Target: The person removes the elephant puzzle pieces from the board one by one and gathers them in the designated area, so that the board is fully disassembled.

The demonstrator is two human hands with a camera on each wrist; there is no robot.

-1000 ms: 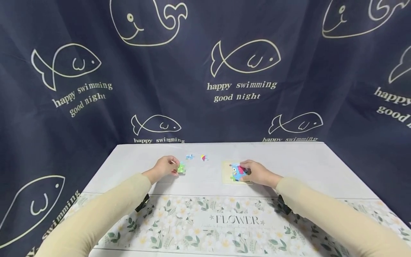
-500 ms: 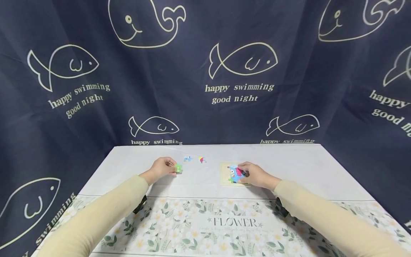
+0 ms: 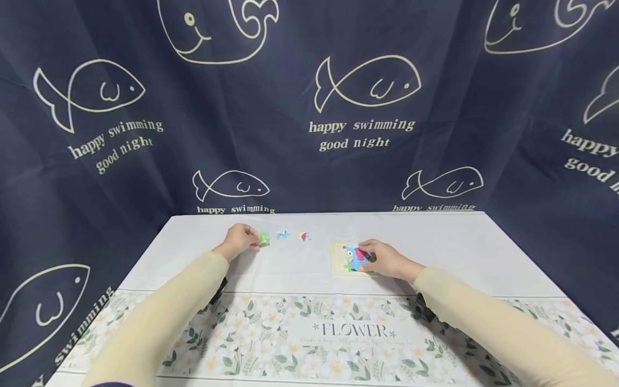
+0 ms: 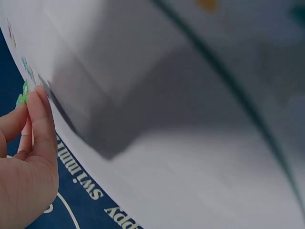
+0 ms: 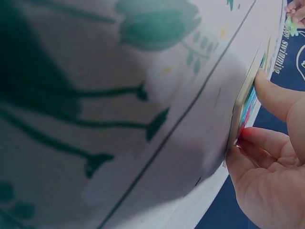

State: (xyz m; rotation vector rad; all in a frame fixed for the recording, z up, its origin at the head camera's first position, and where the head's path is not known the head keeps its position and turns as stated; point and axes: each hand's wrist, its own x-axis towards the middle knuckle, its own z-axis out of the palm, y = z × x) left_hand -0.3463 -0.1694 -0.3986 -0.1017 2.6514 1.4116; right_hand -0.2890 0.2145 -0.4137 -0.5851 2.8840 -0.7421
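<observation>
My left hand [image 3: 239, 240] pinches a green jigsaw piece [image 3: 263, 238] between thumb and fingertips, close over the white table at the back left. In the left wrist view the green piece [image 4: 25, 91] shows at the fingertips, partly hidden by them. My right hand [image 3: 387, 260] holds a pale wooden puzzle board [image 3: 337, 264] with a blue animal picture [image 3: 352, 259] in it. Its fingers and thumb bend over the board's right part and hide it. In the right wrist view the thumb [image 5: 271, 93] and fingers touch the board's surface and edge.
A blue jigsaw piece [image 3: 282, 235] and a red, yellow and blue one [image 3: 304, 236] lie between the hands. The flower-print cloth [image 3: 309, 344] covers the near side of the table [image 3: 300, 274]. A dark blue curtain [image 3: 271, 140] with fish drawings hangs behind the far edge.
My left hand has carried the green piece farther back and slightly left, nearly in line with the two loose pieces. My right hand stays at the board.
</observation>
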